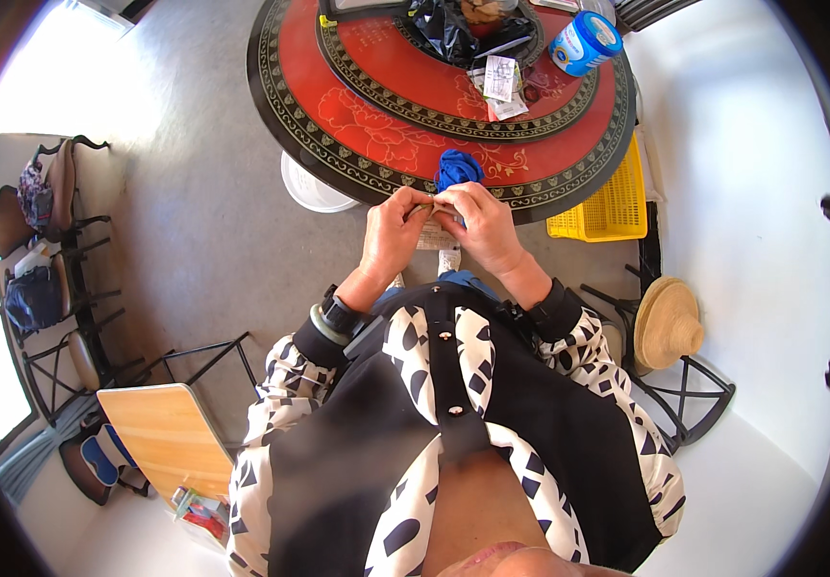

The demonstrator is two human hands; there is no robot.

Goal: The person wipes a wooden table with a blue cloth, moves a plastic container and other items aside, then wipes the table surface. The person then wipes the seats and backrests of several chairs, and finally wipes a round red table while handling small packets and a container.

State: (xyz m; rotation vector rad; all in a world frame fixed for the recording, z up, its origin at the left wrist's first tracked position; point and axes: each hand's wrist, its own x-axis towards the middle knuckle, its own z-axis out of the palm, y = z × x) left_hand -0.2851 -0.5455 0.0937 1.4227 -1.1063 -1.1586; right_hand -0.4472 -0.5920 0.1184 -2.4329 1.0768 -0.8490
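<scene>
My left hand (394, 229) and my right hand (483, 229) meet near the edge of a round red and black table (379, 137). Thumb and fingertips of both hands pinch something small between them; it is too small to name. A paper packet or sheet with print (435, 236) hangs just below the fingertips, partly hidden by the hands. Just beyond the hands, a bundle of blue yarn or cloth (459, 169) lies on the table rim.
On the table's raised centre are a black plastic bag (447, 32), paper packets (501, 81) and a blue can (585, 45). A yellow plastic crate (602, 205) stands below at right, a white tub (310, 187) at left. A straw hat (667, 324) rests on a chair.
</scene>
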